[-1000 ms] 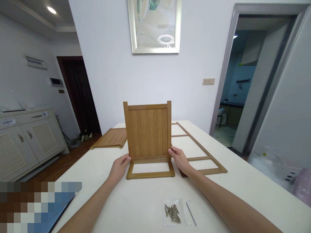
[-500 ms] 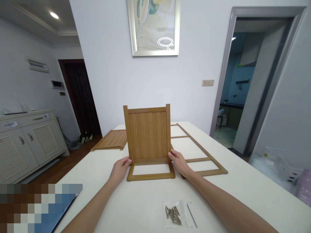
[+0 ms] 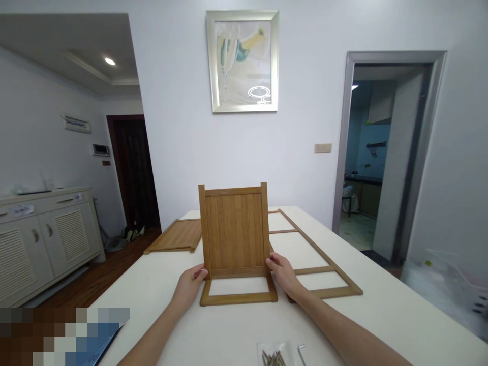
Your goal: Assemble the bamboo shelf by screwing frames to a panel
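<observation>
A wooden panel (image 3: 234,231) stands upright on the white table (image 3: 381,315), with an open wooden frame (image 3: 238,297) lying flat at its foot. My left hand (image 3: 189,287) grips the panel's lower left post with curled fingers. My right hand (image 3: 282,274) grips the lower right post the same way. Both forearms reach in from the bottom edge.
A second wooden panel (image 3: 175,236) lies flat at the far left of the table. A long ladder-like wooden frame (image 3: 316,259) lies to the right. A bag of screws (image 3: 274,357) and a hex key (image 3: 302,353) sit at the near edge. A white cabinet (image 3: 41,234) stands left.
The view has tilted up, so everything sits lower in the picture and the screws are nearly out of sight. My hands keep their hold on the upright panel.
</observation>
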{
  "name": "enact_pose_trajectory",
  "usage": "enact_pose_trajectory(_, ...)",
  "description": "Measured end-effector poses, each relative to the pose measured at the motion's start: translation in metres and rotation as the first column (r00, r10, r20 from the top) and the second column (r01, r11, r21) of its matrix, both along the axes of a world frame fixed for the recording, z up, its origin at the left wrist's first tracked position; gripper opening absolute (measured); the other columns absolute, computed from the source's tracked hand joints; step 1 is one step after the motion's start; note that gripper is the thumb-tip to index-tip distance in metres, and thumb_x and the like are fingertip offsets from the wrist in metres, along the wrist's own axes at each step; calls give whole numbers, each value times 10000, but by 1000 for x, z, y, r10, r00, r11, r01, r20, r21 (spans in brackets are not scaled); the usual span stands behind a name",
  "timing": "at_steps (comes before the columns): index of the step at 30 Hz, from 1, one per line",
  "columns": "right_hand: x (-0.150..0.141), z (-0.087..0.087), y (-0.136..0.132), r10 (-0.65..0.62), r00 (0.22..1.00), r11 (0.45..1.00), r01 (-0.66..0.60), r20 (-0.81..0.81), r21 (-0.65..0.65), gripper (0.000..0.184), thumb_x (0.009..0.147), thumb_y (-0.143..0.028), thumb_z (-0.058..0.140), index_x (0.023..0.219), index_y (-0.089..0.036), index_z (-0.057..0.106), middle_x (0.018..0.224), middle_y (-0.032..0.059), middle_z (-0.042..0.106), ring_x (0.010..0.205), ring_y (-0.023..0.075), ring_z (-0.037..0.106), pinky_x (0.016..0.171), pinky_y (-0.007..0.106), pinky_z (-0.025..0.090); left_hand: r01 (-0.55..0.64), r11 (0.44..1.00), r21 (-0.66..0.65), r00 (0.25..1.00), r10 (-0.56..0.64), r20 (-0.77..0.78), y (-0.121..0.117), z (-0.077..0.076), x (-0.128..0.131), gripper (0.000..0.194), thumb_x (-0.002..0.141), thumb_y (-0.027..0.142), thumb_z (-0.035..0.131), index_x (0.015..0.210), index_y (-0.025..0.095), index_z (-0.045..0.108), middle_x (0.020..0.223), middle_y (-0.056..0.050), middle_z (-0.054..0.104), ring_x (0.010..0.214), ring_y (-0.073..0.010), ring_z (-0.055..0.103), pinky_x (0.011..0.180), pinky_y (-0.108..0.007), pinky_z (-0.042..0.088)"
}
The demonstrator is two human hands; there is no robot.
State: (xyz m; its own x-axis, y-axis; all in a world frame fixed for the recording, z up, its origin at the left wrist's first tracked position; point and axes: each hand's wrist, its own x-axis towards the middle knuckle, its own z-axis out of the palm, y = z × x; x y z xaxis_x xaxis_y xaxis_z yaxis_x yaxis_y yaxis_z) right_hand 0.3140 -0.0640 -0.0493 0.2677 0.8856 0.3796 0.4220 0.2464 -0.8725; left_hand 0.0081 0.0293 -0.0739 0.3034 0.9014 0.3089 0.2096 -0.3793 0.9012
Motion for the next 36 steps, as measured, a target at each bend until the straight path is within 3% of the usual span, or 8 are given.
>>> enact_pose_trajectory(9,3,-2,2,9,1000,1000,-9,4,-30,67,683,-258,451,640,-213,478,622,-34,498,658,159,457,621,274,334,3,1000,20,1000,-3,-11,-3,3,-1,429,768,454,567,1053,159,692,997,-66,734,954,-277,661,886,-399,488)
enact_pose_trajectory(26,0,3,-2,-2,1000,1000,2,29,-31,77,646,-237,437,618,-210,504,613,-28,533,647,163,467,624,277,336,-6,1000,-10,1000,6,-27,2,-1,-3,449,733,518,586,971,155,702,964,-73,741,949,-277,663,861,-373,493)
enact_pose_trajectory(36,2,-3,-2,7,1000,1000,-7,13,5,80,666,-262,456,622,-206,490,606,-27,493,652,161,457,614,266,342,1,1000,25,999,0,-32,1,0,-3,453,760,509,563,1028,170,698,979,-49,737,928,-261,658,857,-353,485)
